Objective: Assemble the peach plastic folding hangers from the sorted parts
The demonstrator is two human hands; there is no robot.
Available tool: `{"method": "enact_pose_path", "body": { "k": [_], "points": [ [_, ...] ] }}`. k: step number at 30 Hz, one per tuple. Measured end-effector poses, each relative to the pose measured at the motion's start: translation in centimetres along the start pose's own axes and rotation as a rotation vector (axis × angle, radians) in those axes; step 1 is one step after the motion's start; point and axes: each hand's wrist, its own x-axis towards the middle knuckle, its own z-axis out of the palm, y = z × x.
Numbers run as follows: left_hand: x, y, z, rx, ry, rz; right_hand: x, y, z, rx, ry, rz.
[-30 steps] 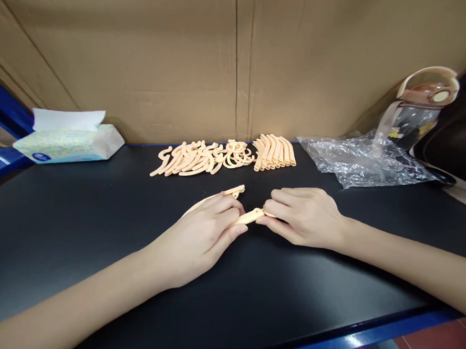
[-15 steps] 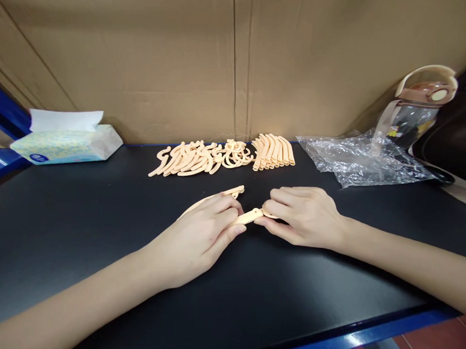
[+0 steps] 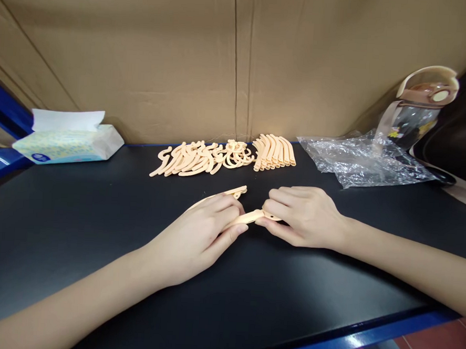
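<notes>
Right hand (image 3: 303,217) now exposes a hole in its peach piece (image 3: 270,216).

No legible txt; blue logo (image 3: 41,157) on tissue pk (image 3: 75,145) unreadable.

Both hands' fingers (image 3: 232,236) grip a cream piece (image 3: 250,216), apparently jointed, above the black table (image 3: 224,311).

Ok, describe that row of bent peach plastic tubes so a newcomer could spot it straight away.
Find the black tabletop and follow its far edge along the brown cardboard wall. Just left of the crinkled clear plastic bag lie the bent, peach-coloured plastic tubes. They sit side by side with open near ends, unlike the jumbled, hooked peach pieces to their left.
</notes>
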Motion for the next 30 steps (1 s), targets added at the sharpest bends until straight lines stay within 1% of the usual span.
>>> {"method": "enact_pose_path", "body": {
  "k": [1,3,5,8,10,13,17,22,26,30],
  "points": [
    [0.0,0.0,0.0,-0.001,0.003,-0.008,0.0,0.0,0.0,0.014,-0.015,0.006],
    [0.0,-0.1,0.0,-0.008,0.043,-0.035,0.0,0.1,0.1,0.049,-0.051,0.020],
    [0.0,-0.3,0.1,-0.015,0.117,-0.081,0.0,0.2,0.1,0.089,-0.082,0.027],
    [-0.1,-0.8,0.3,-0.002,0.229,-0.192,0.0,0.2,0.2,0.135,-0.106,0.033],
    [-0.1,-1.1,0.4,0.000,0.256,-0.261,0.0,0.2,0.1,0.161,-0.108,0.027],
    [-0.1,-1.5,0.6,-0.040,0.238,-0.325,0.0,0.1,0.0,0.206,-0.111,-0.015],
    [0.1,-1.7,0.8,-0.081,0.243,-0.330,0.2,0.0,-0.2,0.250,-0.122,-0.063],
    [0.3,-2.0,0.7,-0.097,0.272,-0.299,0.3,0.1,-0.3,0.299,-0.154,-0.068],
    [0.3,-2.4,0.7,-0.121,0.301,-0.309,0.4,0.3,-0.2,0.359,-0.157,-0.052],
    [0.3,-2.8,0.9,-0.199,0.338,-0.303,0.3,0.4,-0.2,0.332,-0.179,-0.057]
  ]
}}
